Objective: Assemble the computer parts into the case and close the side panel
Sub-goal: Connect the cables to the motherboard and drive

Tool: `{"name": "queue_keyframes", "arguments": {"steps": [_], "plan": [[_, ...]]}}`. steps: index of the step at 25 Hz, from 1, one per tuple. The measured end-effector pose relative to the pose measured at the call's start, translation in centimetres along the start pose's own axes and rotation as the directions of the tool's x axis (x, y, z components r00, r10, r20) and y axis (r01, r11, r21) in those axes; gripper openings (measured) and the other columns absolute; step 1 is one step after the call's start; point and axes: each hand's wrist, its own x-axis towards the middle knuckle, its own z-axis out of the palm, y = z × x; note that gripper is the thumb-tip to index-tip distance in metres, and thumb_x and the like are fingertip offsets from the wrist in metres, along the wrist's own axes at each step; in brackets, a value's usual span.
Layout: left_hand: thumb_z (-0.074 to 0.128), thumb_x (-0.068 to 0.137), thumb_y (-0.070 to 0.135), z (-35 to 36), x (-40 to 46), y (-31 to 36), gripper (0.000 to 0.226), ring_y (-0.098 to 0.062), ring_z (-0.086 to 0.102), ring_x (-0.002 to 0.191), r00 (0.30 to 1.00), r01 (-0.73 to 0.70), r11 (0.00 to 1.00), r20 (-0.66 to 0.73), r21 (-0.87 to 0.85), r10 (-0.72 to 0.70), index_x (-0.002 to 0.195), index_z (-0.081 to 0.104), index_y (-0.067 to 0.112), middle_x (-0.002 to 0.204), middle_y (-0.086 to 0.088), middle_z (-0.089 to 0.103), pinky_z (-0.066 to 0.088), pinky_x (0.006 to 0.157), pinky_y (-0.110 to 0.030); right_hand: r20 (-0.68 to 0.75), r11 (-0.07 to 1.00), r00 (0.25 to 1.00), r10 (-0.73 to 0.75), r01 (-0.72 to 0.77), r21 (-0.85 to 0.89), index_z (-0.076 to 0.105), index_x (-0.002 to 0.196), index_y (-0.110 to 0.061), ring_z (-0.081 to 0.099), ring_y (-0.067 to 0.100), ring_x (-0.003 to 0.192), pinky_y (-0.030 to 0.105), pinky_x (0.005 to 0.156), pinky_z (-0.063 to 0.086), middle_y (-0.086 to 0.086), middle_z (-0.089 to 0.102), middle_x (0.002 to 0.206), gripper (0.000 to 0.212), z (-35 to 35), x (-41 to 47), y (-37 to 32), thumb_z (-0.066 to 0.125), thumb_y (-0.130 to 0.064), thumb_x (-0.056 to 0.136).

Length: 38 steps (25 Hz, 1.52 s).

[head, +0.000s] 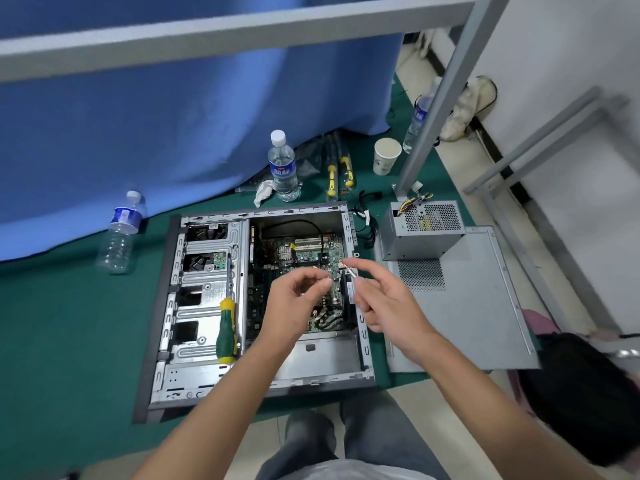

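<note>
The computer case (207,306) lay open on its side on the green mat (69,323), the motherboard (304,258) showing in its right half. Both hands hovered above the board. The left hand (294,303) had its fingers curled, fingertips pinched on something small; I could not tell what. The right hand (384,299) pinched a small metal piece (350,270) between thumb and forefinger, the other fingers loosely bent. A green-and-yellow screwdriver (227,329) rested on the drive bays. The side panel (467,299) lay flat just right of the case, the power supply (420,228) sitting on its far end.
</note>
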Motion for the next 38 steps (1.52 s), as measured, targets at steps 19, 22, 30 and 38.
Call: {"name": "queue_keyframes", "arguments": {"steps": [19, 22, 30, 38], "plan": [[0.075, 0.083, 0.008, -3.8, -2.3, 2.8, 0.016, -0.025, 0.069, 0.079, 0.984, -0.158, 0.987, 0.086, -0.013, 0.159, 0.086, 0.076, 0.023, 0.083, -0.003, 0.075, 0.056, 0.069, -0.025, 0.078, 0.938, 0.994, -0.073, 0.095, -0.334, 0.067, 0.108, -0.040, 0.040, 0.011, 0.046, 0.023, 0.044, 0.034, -0.003, 0.057, 0.058, 0.022, 2.8, -2.6, -3.8, 0.055, -0.024, 0.098], [0.075, 0.083, 0.007, -4.3, -2.3, 2.9, 0.020, -0.016, 0.070, 0.076, 0.978, -0.190, 0.981, 0.094, 0.048, 0.185, 0.084, 0.076, 0.027, 0.081, 0.002, 0.074, 0.054, 0.068, -0.019, 0.085, 0.849, 0.992, -0.088, 0.119, -0.515, 0.064, 0.111, -0.042, 0.050, 0.008, 0.051, 0.023, 0.052, 0.041, -0.009, 0.061, 0.062, 0.020, 2.9, -2.5, -4.2, 0.055, -0.030, 0.098], [0.076, 0.082, 0.010, -5.7, -1.1, 3.4, 0.010, -0.008, 0.068, 0.072, 0.951, -0.200, 0.951, 0.279, 0.238, 0.131, 0.081, 0.076, 0.020, 0.076, 0.002, 0.074, 0.052, 0.068, -0.019, 0.290, 0.402, 0.950, -0.114, 0.311, -0.861, 0.053, 0.116, -0.044, 0.054, -0.002, 0.058, 0.018, 0.047, 0.035, -0.018, 0.058, 0.067, 0.021, 2.8, -2.4, -5.5, 0.050, -0.034, 0.098], [0.076, 0.081, 0.018, -7.6, 0.6, 3.3, 0.009, -0.006, 0.067, 0.079, 0.873, -0.109, 0.959, 0.487, 0.262, -0.034, 0.078, 0.075, 0.026, 0.079, 0.006, 0.074, 0.052, 0.079, -0.019, 0.415, 0.261, 0.904, -0.104, 0.427, -0.866, 0.043, 0.122, -0.047, 0.055, 0.005, 0.066, 0.025, 0.053, 0.037, -0.010, 0.061, 0.074, 0.023, 3.9, -1.5, -5.3, 0.044, -0.037, 0.101]]}}
